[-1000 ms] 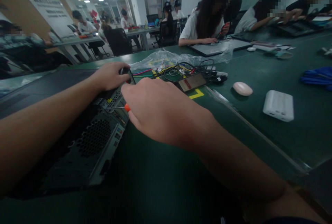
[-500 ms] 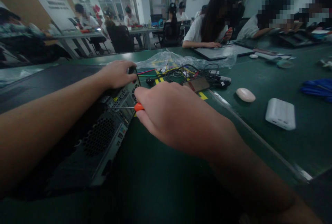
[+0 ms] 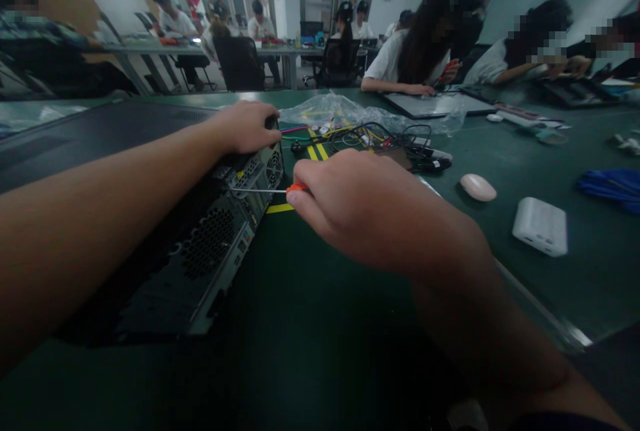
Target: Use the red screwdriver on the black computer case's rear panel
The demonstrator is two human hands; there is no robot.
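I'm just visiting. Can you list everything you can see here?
case: one, black and grey, on its side, left
screwdriver: one, orange handle, tip at the case's back panel
table: one, green, under everything
bag: one, clear, beyond the case
cables: a tangle, mixed colours, by the bag
oval thing: one, pink, right of the cables
box: one, white, near the oval thing
cloth: one, blue, far right
people: several, seated across and behind
left hand: gripping the case's far corner
right hand: gripping the screwdriver
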